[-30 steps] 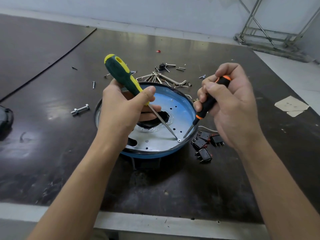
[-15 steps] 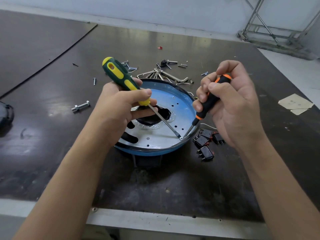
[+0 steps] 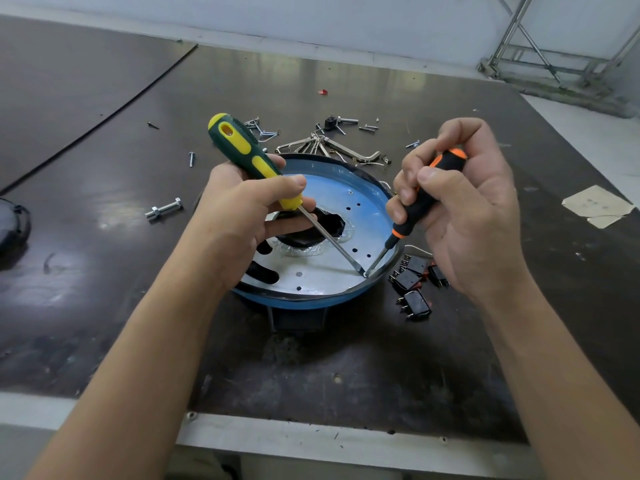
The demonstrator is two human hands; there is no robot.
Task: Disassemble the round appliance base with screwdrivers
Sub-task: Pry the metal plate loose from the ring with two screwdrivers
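The round appliance base, blue-rimmed with a silvery perforated plate and a black central opening, sits on the dark table. My left hand grips a green-and-yellow screwdriver, its shaft slanting down to the plate's right edge. My right hand holds a smaller black-and-orange screwdriver. Both tips meet at one spot near the rim, at the plate's lower right. My left hand covers the base's left side.
Several black switches lie right of the base. Loose screws, metal brackets and a small black part lie behind it. A bolt lies to the left, a dark object at the left edge, paper scraps at right.
Both hands have kept their grips and the two tips stay together at the rim. The view has shifted slightly; the green-and-yellow handle leans a little further left.
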